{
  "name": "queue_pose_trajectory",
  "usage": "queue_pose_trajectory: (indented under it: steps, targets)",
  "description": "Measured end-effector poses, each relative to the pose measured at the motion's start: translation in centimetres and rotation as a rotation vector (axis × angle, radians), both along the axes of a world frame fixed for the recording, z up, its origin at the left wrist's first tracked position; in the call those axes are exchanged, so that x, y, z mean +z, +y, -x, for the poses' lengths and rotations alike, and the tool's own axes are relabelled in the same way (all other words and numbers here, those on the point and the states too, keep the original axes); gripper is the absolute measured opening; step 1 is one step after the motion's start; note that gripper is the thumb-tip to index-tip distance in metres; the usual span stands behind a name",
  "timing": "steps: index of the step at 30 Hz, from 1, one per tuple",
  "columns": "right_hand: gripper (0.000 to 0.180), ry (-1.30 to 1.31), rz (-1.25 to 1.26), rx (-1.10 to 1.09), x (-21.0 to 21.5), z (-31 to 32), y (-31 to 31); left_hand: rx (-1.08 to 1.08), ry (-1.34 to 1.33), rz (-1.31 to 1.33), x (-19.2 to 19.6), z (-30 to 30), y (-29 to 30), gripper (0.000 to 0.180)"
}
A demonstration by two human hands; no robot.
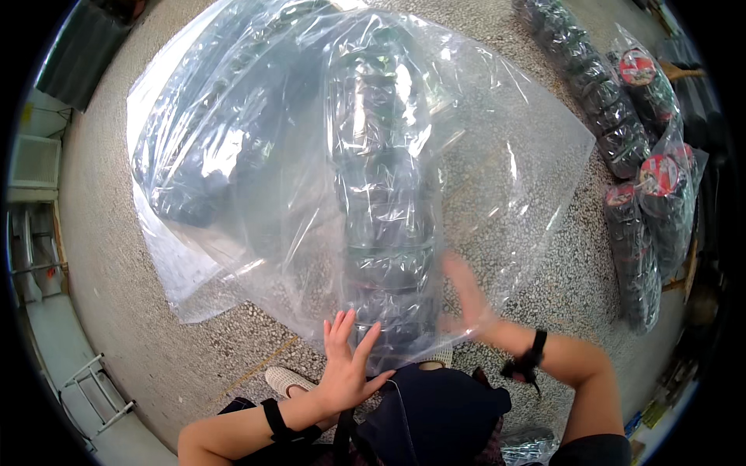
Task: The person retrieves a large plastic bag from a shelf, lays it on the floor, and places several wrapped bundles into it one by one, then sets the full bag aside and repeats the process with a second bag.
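Note:
A large clear plastic bag (505, 179) lies spread over the speckled floor. Inside or under it, a long row of dark, wrapped round packs (385, 194) runs away from me; their exact kind is blurred by glare. At the near end of the row, my left hand (347, 365) rests on the film with its fingers spread. My right hand (468, 299) is along the row's right side, its fingers stretched out and smeared by motion. Part of that hand seems to be behind the film. Neither hand visibly grips anything.
More dark packs (194, 171) lie under film at the far left. On the right are another wrapped row (590, 85) and bagged stacks with red round labels (660, 175). A small metal step frame (97, 396) stands at the left. My shoe (287, 382) is near the bag.

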State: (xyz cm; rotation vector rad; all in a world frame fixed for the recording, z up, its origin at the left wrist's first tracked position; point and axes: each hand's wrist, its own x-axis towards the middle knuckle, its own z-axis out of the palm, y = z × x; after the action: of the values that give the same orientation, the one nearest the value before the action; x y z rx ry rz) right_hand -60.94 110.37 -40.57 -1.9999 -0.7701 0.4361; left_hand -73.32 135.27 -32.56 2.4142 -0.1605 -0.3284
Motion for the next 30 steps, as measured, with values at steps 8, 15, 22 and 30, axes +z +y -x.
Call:
queue_pose_trajectory:
  steps: [8,15,22,30]
  targets:
    - [0.115,0.325,-0.187,-0.280,-4.2,1.3,5.1,0.447,-0.039,0.334,-5.1,-4.3,4.0,0.063]
    - [0.103,0.139,-0.190,-0.022,3.6,-12.3,13.4,0.166,-0.110,0.096,5.2,-11.0,6.7,0.013]
    - [0.060,0.274,-0.276,0.451,-2.6,-11.6,24.4,-0.451,-0.055,0.405,7.5,-14.7,-3.7,0.021]
    - [0.040,0.172,-0.369,0.137,-5.5,-9.8,5.1,0.194,-0.111,0.309,-3.1,-21.9,-5.6,0.081]
